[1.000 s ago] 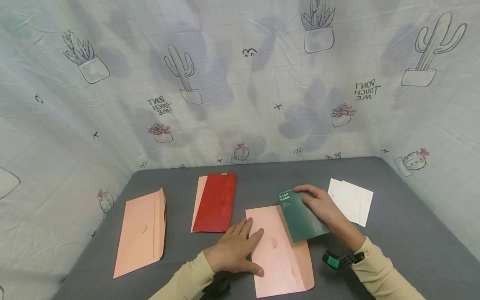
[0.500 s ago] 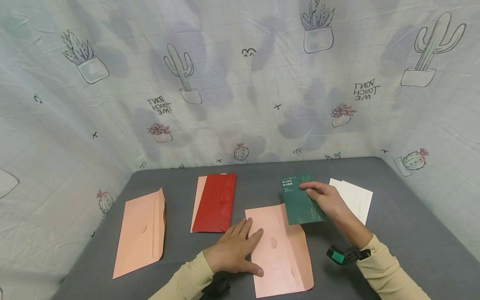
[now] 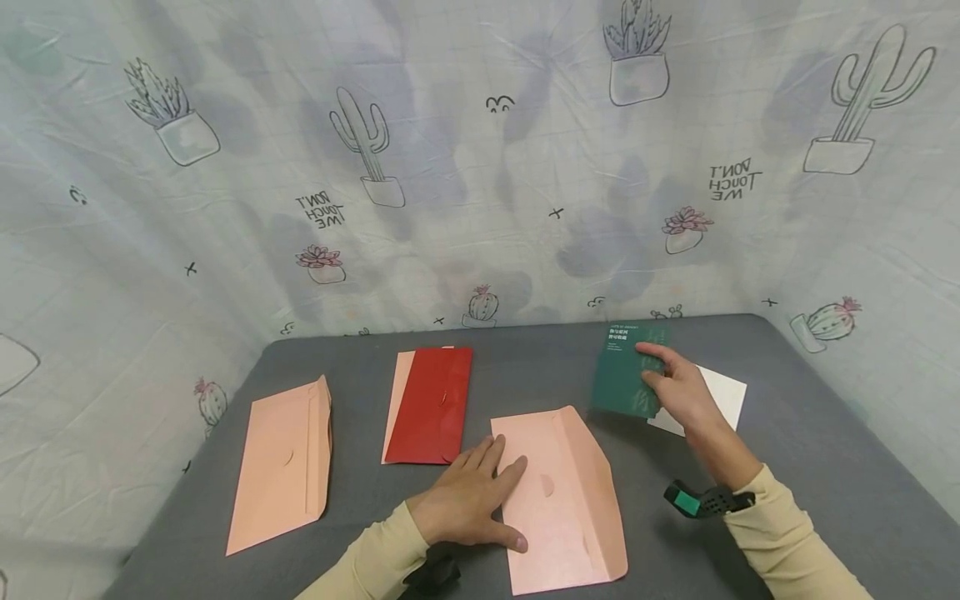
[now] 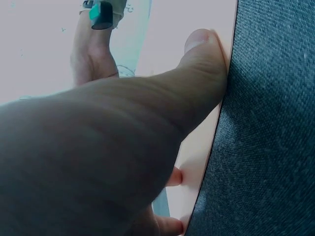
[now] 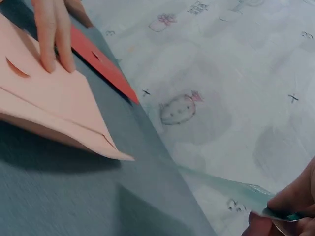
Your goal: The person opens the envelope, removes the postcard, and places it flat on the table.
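In the head view, my right hand (image 3: 684, 392) pinches a thin dark green card (image 3: 621, 379) with small white print at its top. The card is raised over the table's back right part and covers much of the white papers (image 3: 726, 398). Seen from the right wrist, the thumb and fingers of that hand (image 5: 290, 206) grip its edge. My left hand (image 3: 463, 498) lies with straight, spread fingers on the left side of a pink envelope (image 3: 551, 508). Its flap stands open on the right, and its thumb-notch cutout shows mid-front.
A red envelope (image 3: 431, 408) lies partly over another pink one (image 3: 397, 400) at the back. Further left is a pink envelope (image 3: 273, 462) with its flap side raised. A patterned curtain (image 3: 480, 167) hangs behind the grey table (image 3: 360, 542).
My right hand has carried the green card away from the pink envelope, back and to the right, over the white papers. The envelope's flap is now uncovered. My left hand has stayed still.
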### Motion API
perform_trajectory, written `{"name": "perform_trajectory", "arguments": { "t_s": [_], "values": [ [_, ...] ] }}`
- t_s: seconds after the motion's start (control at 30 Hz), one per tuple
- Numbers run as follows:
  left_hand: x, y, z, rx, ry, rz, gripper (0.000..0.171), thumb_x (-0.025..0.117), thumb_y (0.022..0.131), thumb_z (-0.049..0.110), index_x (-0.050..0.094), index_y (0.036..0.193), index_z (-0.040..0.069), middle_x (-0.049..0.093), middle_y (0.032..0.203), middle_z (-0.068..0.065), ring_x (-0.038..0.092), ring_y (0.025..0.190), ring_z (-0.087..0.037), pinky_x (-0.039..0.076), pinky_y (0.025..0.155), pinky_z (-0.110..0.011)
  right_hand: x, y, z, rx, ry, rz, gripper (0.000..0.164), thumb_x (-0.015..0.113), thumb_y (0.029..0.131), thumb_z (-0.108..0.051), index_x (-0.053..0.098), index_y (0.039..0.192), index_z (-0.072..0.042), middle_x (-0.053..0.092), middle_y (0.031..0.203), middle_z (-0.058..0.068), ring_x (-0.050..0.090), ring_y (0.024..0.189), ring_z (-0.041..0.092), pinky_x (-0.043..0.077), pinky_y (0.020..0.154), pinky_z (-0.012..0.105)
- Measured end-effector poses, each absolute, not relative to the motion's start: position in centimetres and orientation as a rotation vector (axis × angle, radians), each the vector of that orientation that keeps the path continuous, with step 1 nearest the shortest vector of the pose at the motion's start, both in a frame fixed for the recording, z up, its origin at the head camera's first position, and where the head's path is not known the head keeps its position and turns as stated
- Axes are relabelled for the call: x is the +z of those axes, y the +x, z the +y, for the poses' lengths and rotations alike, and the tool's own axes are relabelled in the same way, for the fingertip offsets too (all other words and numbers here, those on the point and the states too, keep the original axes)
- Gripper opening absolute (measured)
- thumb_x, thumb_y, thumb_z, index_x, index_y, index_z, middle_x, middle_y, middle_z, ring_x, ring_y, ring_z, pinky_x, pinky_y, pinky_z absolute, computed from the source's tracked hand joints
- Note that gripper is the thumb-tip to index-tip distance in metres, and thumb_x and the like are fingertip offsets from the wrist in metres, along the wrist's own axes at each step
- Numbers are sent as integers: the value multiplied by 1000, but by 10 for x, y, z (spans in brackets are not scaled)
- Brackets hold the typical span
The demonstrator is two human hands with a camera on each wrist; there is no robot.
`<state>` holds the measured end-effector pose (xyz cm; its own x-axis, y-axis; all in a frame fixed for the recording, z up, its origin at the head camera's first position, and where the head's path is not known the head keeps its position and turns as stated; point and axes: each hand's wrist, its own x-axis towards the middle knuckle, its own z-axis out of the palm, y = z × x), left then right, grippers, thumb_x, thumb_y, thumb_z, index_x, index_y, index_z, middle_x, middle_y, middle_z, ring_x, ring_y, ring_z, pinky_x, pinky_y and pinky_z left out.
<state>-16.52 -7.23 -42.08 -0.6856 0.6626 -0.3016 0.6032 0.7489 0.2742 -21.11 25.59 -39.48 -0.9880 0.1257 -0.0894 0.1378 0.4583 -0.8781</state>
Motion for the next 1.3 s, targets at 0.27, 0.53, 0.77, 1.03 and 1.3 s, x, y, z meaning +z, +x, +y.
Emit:
{"name": "perform_trajectory", "arguments": {
  "t_s": [0.27,0.53,0.77,1.03,1.3],
  "values": [
    [-421,-165,-72,215,971,2570,101,72,78,68,34,159,20,20,168,-17,20,155,-39,25,123,-58,-398,-215,287,-1594,231,2694,53,42,108,-13,29,158,-2,57,91,5,52,64,11,51,58,35],
    [-422,-165,-72,212,966,2569,102,72,78,69,33,159,21,19,168,-17,20,156,-38,25,123,-58,-401,-217,308,-1566,291,2712,53,45,108,-22,32,155,1,57,95,4,52,67,10,49,59,34],
    [-422,-165,-72,212,966,2564,102,72,78,69,33,159,21,19,169,-16,20,156,-38,25,123,-57,-404,-217,320,-1519,321,2725,52,41,108,-18,30,153,6,59,102,9,52,66,9,50,56,31],
    [-422,-165,-73,217,973,2562,101,71,79,69,33,159,20,19,168,-17,20,156,-39,25,123,-58,-410,-216,328,-1399,315,2704,50,41,107,-14,31,151,8,52,110,22,45,58,8,48,53,29],
    [-422,-165,-73,217,975,2562,102,71,79,69,33,159,20,18,169,-17,20,156,-39,25,123,-58,-418,-219,333,-1317,323,2651,48,42,106,-12,33,148,9,52,96,14,41,56,10,44,53,31]
  ]
}}
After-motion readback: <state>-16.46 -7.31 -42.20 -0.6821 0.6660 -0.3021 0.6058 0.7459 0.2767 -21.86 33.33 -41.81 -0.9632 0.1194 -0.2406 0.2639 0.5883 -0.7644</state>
